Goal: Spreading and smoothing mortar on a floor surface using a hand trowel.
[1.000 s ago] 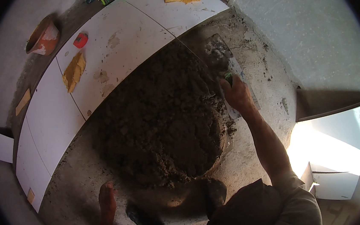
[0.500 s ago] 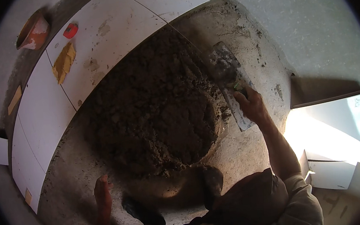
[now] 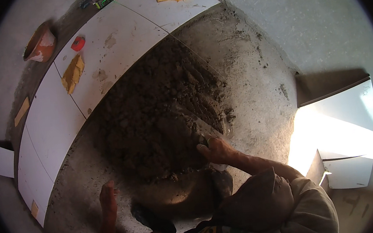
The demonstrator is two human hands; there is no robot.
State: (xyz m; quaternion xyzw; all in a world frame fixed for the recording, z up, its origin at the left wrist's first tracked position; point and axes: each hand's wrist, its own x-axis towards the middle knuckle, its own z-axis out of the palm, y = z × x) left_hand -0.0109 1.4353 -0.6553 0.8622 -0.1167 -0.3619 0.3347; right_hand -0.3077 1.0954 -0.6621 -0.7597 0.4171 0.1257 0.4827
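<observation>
The right hand (image 3: pixel 216 150) is clamped on a flat, oblong, grey metal trowel (image 3: pixel 204 126) at the right edge of a dark, crumbly mound (image 3: pixel 146 111) on the rough grey concrete floor (image 3: pixel 251 93), while I cannot tell how far open the left hand (image 3: pixel 108 195) is.

- Lower centre: right hand (image 3: pixel 216 150) gripping a flat trowel (image 3: pixel 206 127), its blade at the dark heap (image 3: pixel 141 107) mid-frame.
- Lower left: left hand (image 3: pixel 108 194) above the concrete floor (image 3: pixel 257 110).
- Upper left to top: white tiles (image 3: pixel 106 57) bearing a small red object (image 3: pixel 78 44) and crumpled yellowish pieces (image 3: pixel 73 74).
- Upper left edge: orange bowl (image 3: pixel 44 47).
- Right side: sunlight across pale panels (image 3: pixel 350 172).
</observation>
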